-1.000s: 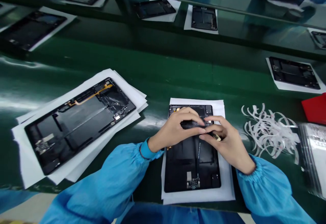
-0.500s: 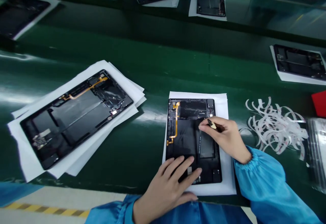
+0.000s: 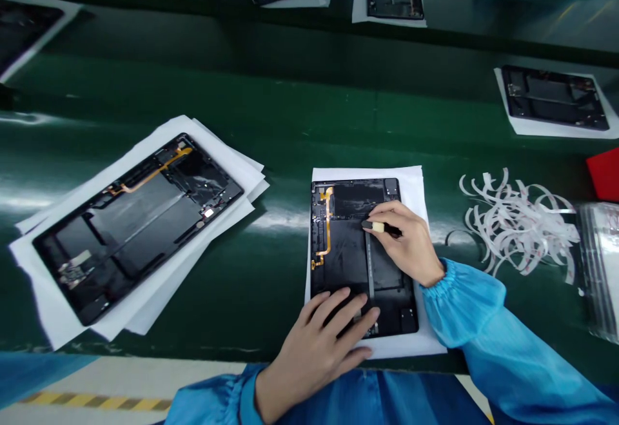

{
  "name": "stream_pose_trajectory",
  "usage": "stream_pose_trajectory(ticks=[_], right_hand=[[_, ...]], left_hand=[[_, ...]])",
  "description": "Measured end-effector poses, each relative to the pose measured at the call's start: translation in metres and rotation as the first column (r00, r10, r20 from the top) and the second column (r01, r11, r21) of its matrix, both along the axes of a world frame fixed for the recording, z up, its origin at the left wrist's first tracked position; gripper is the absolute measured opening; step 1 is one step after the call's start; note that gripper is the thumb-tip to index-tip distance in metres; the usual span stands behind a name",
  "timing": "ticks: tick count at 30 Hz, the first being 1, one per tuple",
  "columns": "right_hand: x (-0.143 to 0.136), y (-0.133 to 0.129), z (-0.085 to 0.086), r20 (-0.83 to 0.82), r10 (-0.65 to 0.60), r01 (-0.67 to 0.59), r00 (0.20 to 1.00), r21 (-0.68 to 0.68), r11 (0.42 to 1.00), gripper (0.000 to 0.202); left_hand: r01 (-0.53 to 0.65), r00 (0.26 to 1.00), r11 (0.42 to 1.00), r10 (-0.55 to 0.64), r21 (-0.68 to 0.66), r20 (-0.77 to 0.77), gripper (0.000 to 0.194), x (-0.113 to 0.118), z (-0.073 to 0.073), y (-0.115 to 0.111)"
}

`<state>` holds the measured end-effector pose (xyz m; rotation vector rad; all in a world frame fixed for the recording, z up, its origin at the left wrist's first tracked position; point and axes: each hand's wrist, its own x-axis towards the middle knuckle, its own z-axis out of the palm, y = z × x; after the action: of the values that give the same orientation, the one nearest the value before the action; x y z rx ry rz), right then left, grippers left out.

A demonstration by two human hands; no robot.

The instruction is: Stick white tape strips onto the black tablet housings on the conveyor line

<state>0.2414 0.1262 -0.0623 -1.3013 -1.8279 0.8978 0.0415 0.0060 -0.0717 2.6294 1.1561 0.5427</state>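
Tablet casing [image 3: 347, 244], partly hidden under both hands [image 3: 322, 347]

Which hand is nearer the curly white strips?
Right: the right hand is left of the strips, over the black tablet housing; the left hand is farther left, on its near end.

1. Tablet [image 3: 344, 251] on paper [image 3: 430, 346], at the table's [image 3: 290, 128] near edge.
2. Left: second tablet [image 3: 140, 222], aslant on fanned sheets [image 3: 53, 309].
3. Right: strips [image 3: 525, 231], heaped; beyond them, a stack [image 3: 602, 270], box [image 3: 604, 173] behind it.
4. Behind: other tablets [image 3: 556, 99] on sheets.
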Motion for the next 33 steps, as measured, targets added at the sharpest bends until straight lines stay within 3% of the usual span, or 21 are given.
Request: stream_pose_trajectory(ticks=[17,33], right_hand=[[-0.0029,-0.0013,-0.0027,-0.004,-0.023,0.023,1.000,0.000,1.000,0.027],[-0.0032,-0.0022,-0.0032,0.037,-0.014,0.014,0.999,0.022,1.000,0.030]], left_hand=[[-0.024,0.998,1.000,0.025,-0.018,0.063,0.032,0.0018,-0.0014,-0.0007],[0.067,0.998,0.998,-0.067,0.008,0.017,0.035,0.0028,0.0003,0.0033]])
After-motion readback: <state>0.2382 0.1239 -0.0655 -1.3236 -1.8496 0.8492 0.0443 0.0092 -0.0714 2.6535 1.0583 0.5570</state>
